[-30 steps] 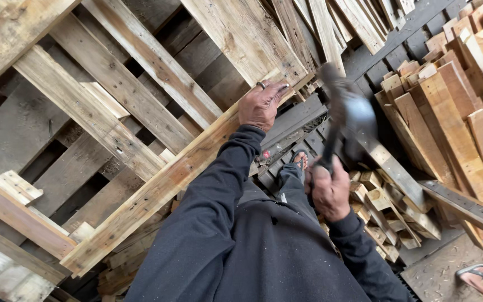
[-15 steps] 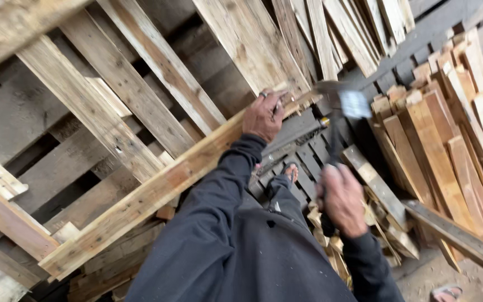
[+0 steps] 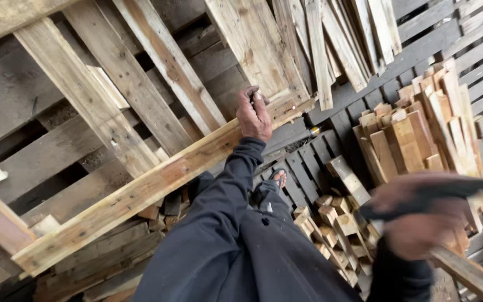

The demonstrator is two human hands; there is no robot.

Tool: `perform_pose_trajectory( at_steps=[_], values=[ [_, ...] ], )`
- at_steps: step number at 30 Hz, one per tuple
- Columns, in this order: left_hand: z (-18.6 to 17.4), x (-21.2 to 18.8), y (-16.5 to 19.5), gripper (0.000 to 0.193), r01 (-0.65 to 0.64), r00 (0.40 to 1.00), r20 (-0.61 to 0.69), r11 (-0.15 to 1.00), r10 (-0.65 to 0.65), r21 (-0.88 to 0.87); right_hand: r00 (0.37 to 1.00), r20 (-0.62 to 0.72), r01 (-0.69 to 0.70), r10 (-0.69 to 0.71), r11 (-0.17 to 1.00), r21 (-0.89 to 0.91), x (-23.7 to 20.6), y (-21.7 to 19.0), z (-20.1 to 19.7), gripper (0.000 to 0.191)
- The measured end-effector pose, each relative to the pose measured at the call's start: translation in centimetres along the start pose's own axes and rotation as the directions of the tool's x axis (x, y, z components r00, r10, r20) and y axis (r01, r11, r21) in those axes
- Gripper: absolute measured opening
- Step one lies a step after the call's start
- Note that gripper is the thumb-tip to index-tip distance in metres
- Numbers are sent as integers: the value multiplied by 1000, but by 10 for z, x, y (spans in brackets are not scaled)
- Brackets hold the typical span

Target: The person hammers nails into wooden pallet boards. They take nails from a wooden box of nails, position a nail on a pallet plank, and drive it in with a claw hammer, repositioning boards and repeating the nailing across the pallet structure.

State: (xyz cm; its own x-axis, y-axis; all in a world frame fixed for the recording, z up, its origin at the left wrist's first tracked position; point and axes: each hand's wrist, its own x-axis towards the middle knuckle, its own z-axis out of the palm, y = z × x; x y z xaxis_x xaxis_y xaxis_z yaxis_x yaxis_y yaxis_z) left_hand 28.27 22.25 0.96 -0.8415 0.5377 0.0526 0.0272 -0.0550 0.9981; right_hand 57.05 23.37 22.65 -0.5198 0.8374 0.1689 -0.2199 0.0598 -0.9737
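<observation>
A large wooden pallet (image 3: pixel 113 95) stands tilted in front of me. My left hand (image 3: pixel 254 116) is stretched out in a dark sleeve and grips the upper end of the pallet's long edge board (image 3: pixel 141 190). Low on the right is my right hand (image 3: pixel 420 221), blurred by motion. It is closed around the dark handle of a hammer (image 3: pixel 454 193) that points right, and the hammer's head is blurred at the frame's edge. The hammer is well apart from the pallet.
Short boards (image 3: pixel 415 134) are stacked on end at the right. Small wood blocks (image 3: pixel 331 223) lie on dark slatted pallets (image 3: pixel 320 156) beneath me. My sandalled foot (image 3: pixel 279 179) rests there. Loose planks (image 3: pixel 331 45) lean at the top, and another plank (image 3: pixel 470 274) crosses the lower right.
My right hand has swung the hammer away from the pallet, down and out to the right. The left hand keeps its hold on the edge board.
</observation>
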Motion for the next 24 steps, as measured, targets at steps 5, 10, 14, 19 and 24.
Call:
perform_pose_trajectory(
  at_steps=[5,10,14,19,24],
  values=[
    [3,1,-3,18,-8,1000,-27,999,7,-39,1000,3,-10,13,880,-475,20,24,28,40],
    [7,3,5,18,-35,995,-88,998,40,58,610,-348,-792,712,568,-225,-54,82,42,33],
    [8,1,7,18,-69,991,-117,997,72,24,981,-96,143,-166,968,-206,-12,-22,-36,33],
    [7,6,6,19,-29,991,-128,999,27,-15,940,-138,235,-311,888,-396,30,13,30,34],
    [11,16,8,21,-63,992,-116,997,59,-35,636,-349,-768,688,524,-367,-49,104,53,35]
  ],
)
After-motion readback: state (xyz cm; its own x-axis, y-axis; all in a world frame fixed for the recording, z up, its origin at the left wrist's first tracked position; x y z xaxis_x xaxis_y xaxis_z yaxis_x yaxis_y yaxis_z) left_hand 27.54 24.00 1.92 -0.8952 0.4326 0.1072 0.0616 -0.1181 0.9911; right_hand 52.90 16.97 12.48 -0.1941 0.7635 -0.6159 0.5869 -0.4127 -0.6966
